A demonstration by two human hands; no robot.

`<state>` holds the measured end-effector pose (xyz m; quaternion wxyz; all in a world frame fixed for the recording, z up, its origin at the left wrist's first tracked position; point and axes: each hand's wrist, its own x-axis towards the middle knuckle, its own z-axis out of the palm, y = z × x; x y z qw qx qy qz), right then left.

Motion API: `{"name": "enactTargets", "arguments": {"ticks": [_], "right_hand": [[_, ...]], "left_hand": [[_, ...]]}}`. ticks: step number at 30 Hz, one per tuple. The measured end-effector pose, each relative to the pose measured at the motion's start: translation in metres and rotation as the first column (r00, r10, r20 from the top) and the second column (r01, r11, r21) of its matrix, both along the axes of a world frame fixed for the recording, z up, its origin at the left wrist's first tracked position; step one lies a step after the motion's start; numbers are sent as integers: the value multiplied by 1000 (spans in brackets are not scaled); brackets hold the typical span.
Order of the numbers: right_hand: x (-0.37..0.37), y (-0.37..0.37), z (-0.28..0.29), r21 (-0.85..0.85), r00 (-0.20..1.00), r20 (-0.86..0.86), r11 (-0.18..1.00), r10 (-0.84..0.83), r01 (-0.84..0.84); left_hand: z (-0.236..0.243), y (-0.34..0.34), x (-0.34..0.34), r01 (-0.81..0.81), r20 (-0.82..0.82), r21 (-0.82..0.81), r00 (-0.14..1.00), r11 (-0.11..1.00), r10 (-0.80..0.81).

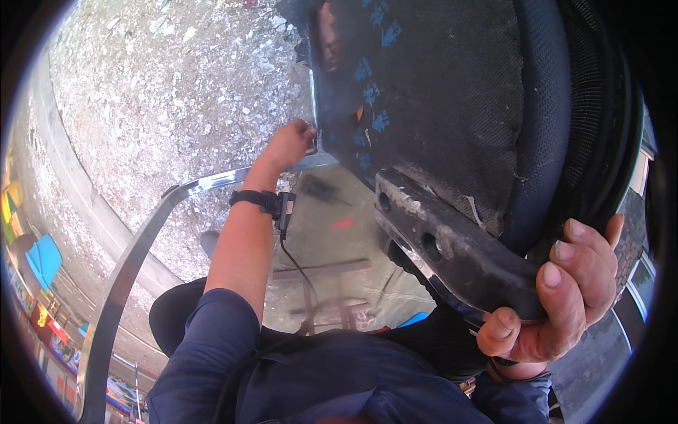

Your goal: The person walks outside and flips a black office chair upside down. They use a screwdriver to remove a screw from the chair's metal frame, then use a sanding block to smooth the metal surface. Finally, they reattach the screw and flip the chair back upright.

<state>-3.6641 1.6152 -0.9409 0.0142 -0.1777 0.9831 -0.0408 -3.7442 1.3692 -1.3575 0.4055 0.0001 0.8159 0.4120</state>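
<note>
An office chair, apparently tipped over, fills the upper right, its black fabric underside [452,92] marked with blue prints. A shiny flat metal frame [148,237] curves from the lower left to the fabric's near left corner. At that corner my left hand [288,143] is closed, fingers pinched against the metal; whatever they hold is too small to tell. My right hand [565,304] wraps round the near end of a black armrest [452,244], with thumb and fingers on either side. Two round holes show in the armrest, a screw head in one.
The ground [162,85] is strewn with pale flakes. A strap with a small black device [282,207] sits on my left wrist, its cable hanging down. Blue plastic [44,261] and coloured goods lie at the far left. A reddish bar [321,270] is below, near my legs.
</note>
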Motion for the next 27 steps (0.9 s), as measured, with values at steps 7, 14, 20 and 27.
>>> {"name": "enactTargets", "arguments": {"ticks": [7, 14, 20, 27], "right_hand": [[0, 0, -1, 5, 1000, -1, 1000, 2, -2], [0, 2, -2, -5, 1000, -18, 1000, 17, -17], [0, -1, 1, 10, 1000, 1, 1000, -4, 4], [1, 0, 1, 5, 1000, -11, 1000, 3, -3]], "left_hand": [[-8, -2, -1, 29, 6, -12, 1000, 1000, -28], [-4, -1, -1, -6, 65, 14, 998, 1000, 5], [2, -1, 0, -53, 51, 51, 997, 997, 50], [-1, -2, -2, 0, 28, 8, 1000, 1000, 0]]}}
